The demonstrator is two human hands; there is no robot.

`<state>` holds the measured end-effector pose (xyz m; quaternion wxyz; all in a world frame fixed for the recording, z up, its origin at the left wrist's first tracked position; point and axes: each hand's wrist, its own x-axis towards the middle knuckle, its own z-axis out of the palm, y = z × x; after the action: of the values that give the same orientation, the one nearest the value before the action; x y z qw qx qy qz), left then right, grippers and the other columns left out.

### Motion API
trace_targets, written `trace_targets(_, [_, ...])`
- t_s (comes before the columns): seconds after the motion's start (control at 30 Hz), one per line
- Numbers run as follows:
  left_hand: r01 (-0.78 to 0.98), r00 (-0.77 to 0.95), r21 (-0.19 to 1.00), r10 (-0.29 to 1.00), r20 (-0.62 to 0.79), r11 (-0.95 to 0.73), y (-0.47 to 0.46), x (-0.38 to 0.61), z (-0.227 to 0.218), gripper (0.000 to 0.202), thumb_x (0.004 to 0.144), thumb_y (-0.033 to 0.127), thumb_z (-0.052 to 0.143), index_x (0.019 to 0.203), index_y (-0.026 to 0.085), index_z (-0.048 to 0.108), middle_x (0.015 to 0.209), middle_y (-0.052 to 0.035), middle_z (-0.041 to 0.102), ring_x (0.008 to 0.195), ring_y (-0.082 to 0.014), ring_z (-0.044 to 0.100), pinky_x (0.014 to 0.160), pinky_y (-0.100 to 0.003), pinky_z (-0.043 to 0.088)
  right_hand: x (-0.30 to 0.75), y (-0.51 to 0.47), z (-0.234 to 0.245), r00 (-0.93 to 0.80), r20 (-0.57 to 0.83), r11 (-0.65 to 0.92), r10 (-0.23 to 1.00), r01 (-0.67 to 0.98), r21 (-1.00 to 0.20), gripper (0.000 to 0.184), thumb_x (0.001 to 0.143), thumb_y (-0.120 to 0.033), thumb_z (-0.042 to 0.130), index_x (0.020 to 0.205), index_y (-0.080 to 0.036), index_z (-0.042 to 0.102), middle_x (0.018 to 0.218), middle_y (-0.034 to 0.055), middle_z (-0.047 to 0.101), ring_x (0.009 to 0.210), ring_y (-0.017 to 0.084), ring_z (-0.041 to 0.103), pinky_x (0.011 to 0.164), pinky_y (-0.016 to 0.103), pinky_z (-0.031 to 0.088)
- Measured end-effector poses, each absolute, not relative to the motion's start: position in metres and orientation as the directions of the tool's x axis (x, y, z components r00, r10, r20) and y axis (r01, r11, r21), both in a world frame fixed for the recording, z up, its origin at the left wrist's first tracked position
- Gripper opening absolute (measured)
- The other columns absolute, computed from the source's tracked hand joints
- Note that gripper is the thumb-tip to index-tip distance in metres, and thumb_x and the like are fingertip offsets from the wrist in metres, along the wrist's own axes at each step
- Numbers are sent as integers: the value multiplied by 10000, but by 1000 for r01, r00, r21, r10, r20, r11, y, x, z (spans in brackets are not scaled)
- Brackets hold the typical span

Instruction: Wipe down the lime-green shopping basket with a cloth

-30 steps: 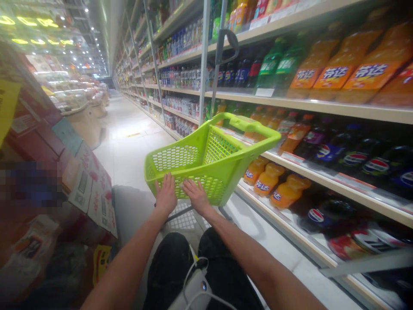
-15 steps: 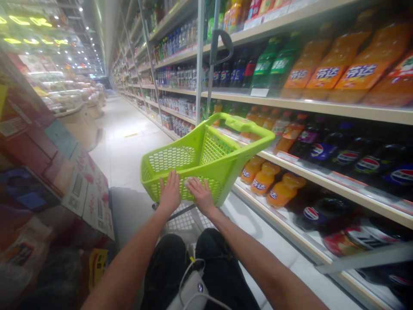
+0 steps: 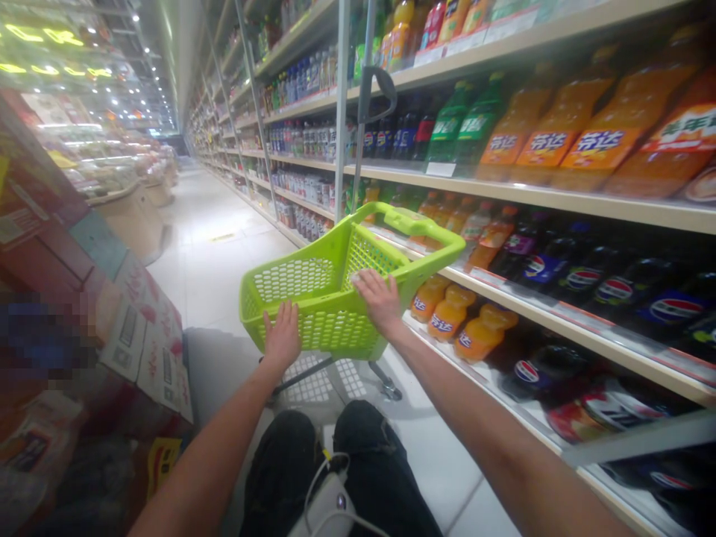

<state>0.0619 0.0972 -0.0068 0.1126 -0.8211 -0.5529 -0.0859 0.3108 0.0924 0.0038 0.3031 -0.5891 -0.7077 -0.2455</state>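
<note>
A lime-green plastic shopping cart with perforated walls stands in front of my knees, its handle towards the shelves. My left hand lies against the cart's near side, just below the rim, with the fingers stretched out and nothing in them. My right hand is at the near rim further right, towards the handle end. Its fingers are bent over a small white cloth, like a tissue or wipe; only a bit shows at the fingertips. The cart's basket shows no goods.
Shelves of soda bottles line the right side, orange bottles on the lower ones. A grey hooked handle on a pole stands before them. Stacked cartons are at the left. A tiled aisle runs ahead. A white device with cables lies between my legs.
My right hand has moved right and up along the cart's near side to the rim, with the white cloth. My left hand has shifted slightly left and down; the hands are further apart.
</note>
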Motion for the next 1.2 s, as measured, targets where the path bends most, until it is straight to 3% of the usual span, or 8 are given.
trace_targets(0.1, [951,308,-52,915,261,-305,99,59,-7,703,698,170,401,1377,75,243,1470,-122,212,1357,-250,167,1071,-569,109,326,87,13,-99,689,141,718,990,-4,418,833,-98,373,1211,-191,524,1339,110,456,1273,263,321,1027,531,190])
trace_targets(0.23, [959,283,-52,926,249,-279,100,60,-9,726,688,183,410,1380,60,229,1473,-132,198,1364,-266,129,1061,-580,133,314,88,13,-200,640,218,741,974,52,417,793,-165,463,1204,-139,530,1349,127,435,1287,289,283,1037,500,218])
trace_targets(0.33, [959,282,-57,928,244,-276,101,60,-9,725,689,183,407,1379,51,228,1471,-129,200,1361,-263,146,1055,-589,138,314,93,15,-235,625,237,745,968,81,379,827,-193,430,1187,-147,539,1339,118,449,1273,276,310,1032,485,245])
trace_targets(0.6, [943,330,-56,901,282,-328,98,57,-12,715,697,171,404,1383,76,228,1472,-101,208,1357,-231,170,1068,-573,120,354,98,24,-111,667,95,737,994,60,398,816,-130,398,1188,-158,538,1346,123,435,1266,286,299,1016,493,258])
trace_targets(0.87, [948,310,-21,906,287,-318,93,67,-13,695,704,151,393,1378,62,248,1469,-106,214,1353,-228,182,1087,-528,120,358,117,17,-156,647,154,747,986,59,497,697,-91,450,1187,-119,532,1309,136,455,1249,304,282,1010,499,256])
trace_targets(1.03, [954,290,-14,913,288,-298,97,72,-13,685,707,137,387,1376,66,260,1461,-118,242,1352,-236,184,1088,-521,123,356,133,17,-140,653,179,745,984,7,500,689,-62,423,1172,-121,540,1279,138,471,1241,289,293,1006,488,275])
trace_targets(1.2, [968,237,7,930,280,-249,93,78,-13,684,704,140,397,1368,40,265,1457,-137,247,1351,-252,186,1082,-511,165,303,137,-4,-230,653,326,722,945,-28,464,722,-137,453,1177,-119,539,1275,139,469,1244,289,295,1013,487,287])
